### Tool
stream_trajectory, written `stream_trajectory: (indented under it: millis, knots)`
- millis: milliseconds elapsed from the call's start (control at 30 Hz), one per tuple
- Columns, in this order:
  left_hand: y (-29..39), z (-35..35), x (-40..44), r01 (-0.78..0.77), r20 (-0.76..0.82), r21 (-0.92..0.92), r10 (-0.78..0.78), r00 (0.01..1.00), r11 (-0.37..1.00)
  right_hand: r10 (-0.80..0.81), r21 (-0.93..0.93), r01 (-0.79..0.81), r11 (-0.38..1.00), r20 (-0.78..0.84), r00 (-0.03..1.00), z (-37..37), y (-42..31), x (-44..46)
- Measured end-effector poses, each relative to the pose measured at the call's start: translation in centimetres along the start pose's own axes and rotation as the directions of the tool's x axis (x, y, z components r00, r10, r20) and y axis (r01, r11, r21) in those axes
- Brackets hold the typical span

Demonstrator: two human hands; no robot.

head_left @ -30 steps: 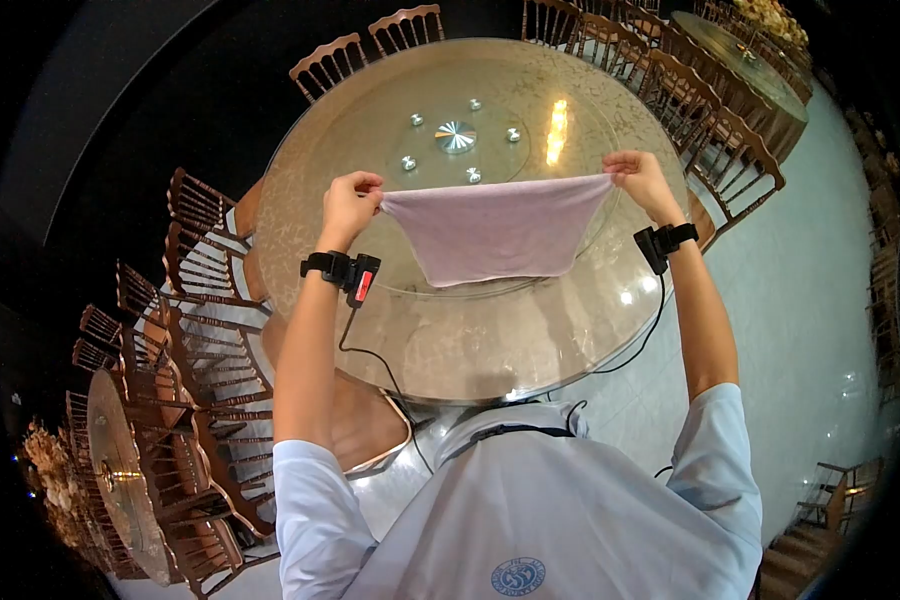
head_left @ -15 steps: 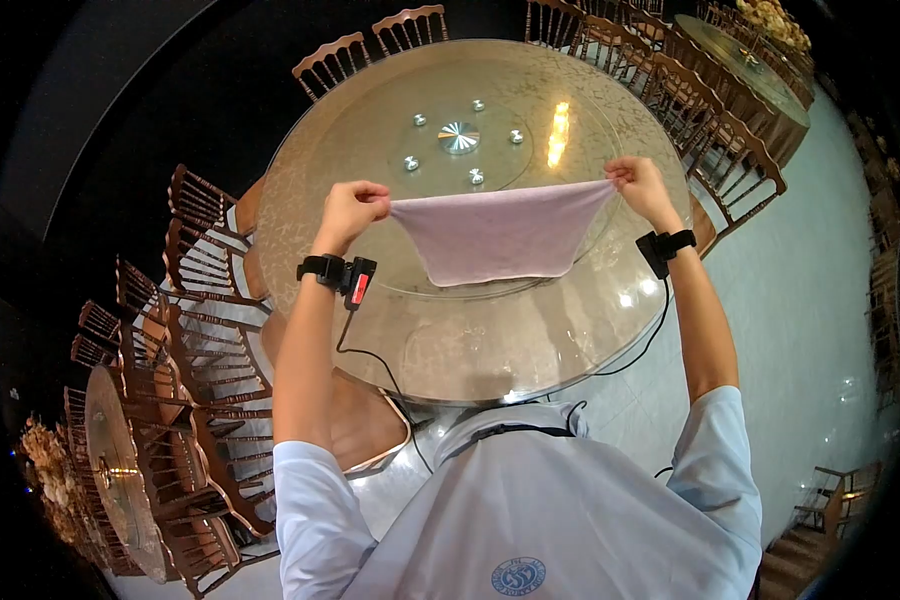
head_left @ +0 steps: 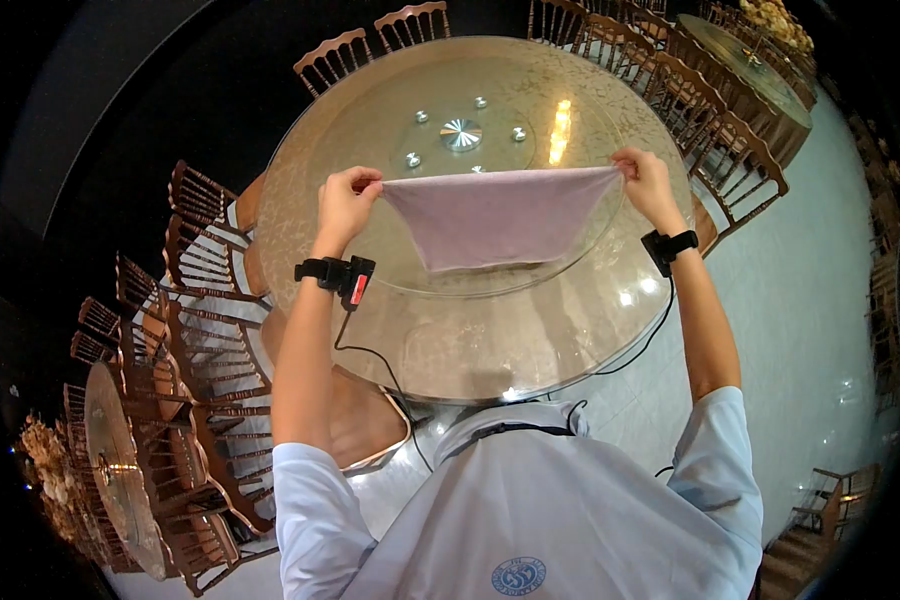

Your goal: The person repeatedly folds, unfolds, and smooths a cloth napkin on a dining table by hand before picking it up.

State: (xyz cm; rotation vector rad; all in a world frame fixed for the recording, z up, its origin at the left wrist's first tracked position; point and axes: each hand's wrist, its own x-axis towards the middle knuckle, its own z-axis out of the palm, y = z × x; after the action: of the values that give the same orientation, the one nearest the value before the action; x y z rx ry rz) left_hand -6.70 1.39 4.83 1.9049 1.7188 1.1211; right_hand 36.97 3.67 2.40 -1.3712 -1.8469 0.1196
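1. Head view: the left hand [head_left: 346, 208] pinches one upper corner of the pink cloth [head_left: 505, 220]; the right hand [head_left: 648, 188] pinches the other.
2. The cloth hangs between them, its long axis running hand to hand, neither hand nearer.
3. Beneath is the round table [head_left: 450, 345], its metal disc [head_left: 461, 135] beyond the cloth's upper edge; whether the lower edge touches, I cannot tell.

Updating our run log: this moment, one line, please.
left hand: pinches cloth; right hand: pinches cloth; cloth: top edge taut over table
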Motion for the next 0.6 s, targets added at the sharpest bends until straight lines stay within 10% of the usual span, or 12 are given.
stream_trajectory:
  millis: [300,600]
  knots:
    - [0.2,-3.4,-9.0,-0.104,0.132,0.021,0.1,0.986,0.994,-0.02,0.076,0.012,0.997,0.105,0.994,-4.3,-4.1,-8.6]
    - [-7.6,1.8,-30.6,0.393,0.661,0.044,-0.321,0.678,0.919,0.203,0.098,-0.324,0.941,0.603,0.772,-0.9,-2.3,-29.0]
